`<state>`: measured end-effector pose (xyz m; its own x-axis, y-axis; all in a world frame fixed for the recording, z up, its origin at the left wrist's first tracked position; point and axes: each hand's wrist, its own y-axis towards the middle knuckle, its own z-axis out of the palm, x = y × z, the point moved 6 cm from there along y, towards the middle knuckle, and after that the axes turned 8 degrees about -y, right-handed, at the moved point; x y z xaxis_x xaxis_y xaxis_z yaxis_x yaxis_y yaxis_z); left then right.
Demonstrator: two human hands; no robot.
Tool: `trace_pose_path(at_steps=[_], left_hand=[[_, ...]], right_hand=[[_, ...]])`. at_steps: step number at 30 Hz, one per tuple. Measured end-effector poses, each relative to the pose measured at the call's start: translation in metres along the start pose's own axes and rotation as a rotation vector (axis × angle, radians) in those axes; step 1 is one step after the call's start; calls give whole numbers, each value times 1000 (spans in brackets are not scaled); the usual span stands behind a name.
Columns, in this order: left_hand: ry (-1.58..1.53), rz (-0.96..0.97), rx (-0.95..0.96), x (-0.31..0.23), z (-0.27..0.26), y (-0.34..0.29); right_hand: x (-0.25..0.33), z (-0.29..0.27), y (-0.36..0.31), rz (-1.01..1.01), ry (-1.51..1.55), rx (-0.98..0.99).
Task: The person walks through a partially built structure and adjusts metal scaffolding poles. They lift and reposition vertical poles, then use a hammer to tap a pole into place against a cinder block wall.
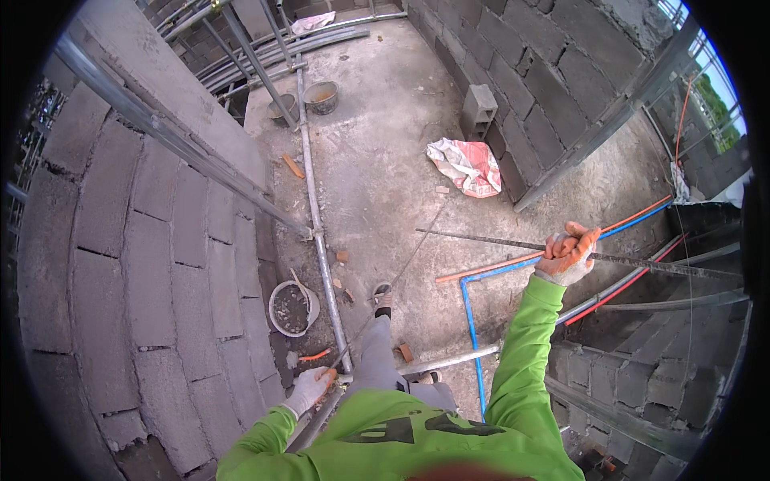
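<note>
My right hand (pixel 568 250), in a white glove with orange fingers, is closed around a long, thin dark metal bar (pixel 489 239). The bar runs nearly level across the right side, above the floor pipes, and sticks out on both sides of my fist. My left hand (pixel 311 390), gloved the same way, is low on the left with curled fingers, between the block wall (pixel 176 321) and a scaffold pipe (pixel 313 208). A thin dark line reaches its fingertips; whether it is a rod or a string I cannot tell. Beyond that hand stands a white bucket (pixel 275 321) of dark mortar with a stick-like handle in it.
Red-and-white sacking (pixel 469 168) and a hollow block (pixel 479 111) lie by the far wall. Two buckets (pixel 321 98) stand farther back. A blue pipe (pixel 468 309) and an orange pipe (pixel 465 275) cross the floor. Scaffold tubes (pixel 453 361) run around my legs.
</note>
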<state>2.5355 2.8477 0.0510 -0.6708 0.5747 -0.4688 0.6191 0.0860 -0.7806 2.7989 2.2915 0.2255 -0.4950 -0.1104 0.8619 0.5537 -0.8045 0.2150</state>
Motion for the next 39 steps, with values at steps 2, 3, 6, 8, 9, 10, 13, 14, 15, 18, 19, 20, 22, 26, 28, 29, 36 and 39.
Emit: trace_pose_path(at_steps=[2,3,6,8,9,10,13,14,15,18,19,20,22,26,28,29,36,39], left_hand=[[36,131,-53,-11,-7,-18],[75,210,-106,-20,-14,-22],[181,462,-228,-62,-30,-14],[258,510,-197,-83,-39,-2],[281,499,-136,-96,-47,13],[299,470,-68,-105,-51,23],[-76,221,233,-127,-51,52],[-186,232,327,-144,-48,59],[-271,201,429,-162,-44,69],[-235,-16,682,-214,-19,100],[-216,-100,700,-230,-20,112],[6,-108,807,-246,-15,121],[-37,-132,918,-280,-5,139],[-264,-44,838,-354,53,188],[-402,-207,970,-372,92,195],[-313,-193,901,-372,110,200],[-184,28,1048,-366,207,190],[-276,-51,1327,-352,239,157]], right_hand=[[54,-4,8,-66,-37,46],[69,-11,4,-13,-26,33],[101,-29,-18,-70,55,181],[107,-62,-45,-47,24,168],[106,-79,-60,-36,29,147],[106,-100,-79,-48,14,87],[109,-158,-138,-76,-101,-111],[113,-176,-160,-72,-133,-193],[118,-192,-182,-74,-165,-254],[152,-244,-263,-124,-470,-611],[159,-254,-286,-151,-527,-676],[172,-264,-317,-180,-556,-757],[186,-284,-353,-275,-637,-938],[229,-276,-451,-492,-852,-1402],[242,-263,-492,-471,-794,-1523],[249,-260,-511,-464,-739,-1619],[299,-232,-600,-731,-646,-1829],[296,-252,-626,-642,-617,-1926]])
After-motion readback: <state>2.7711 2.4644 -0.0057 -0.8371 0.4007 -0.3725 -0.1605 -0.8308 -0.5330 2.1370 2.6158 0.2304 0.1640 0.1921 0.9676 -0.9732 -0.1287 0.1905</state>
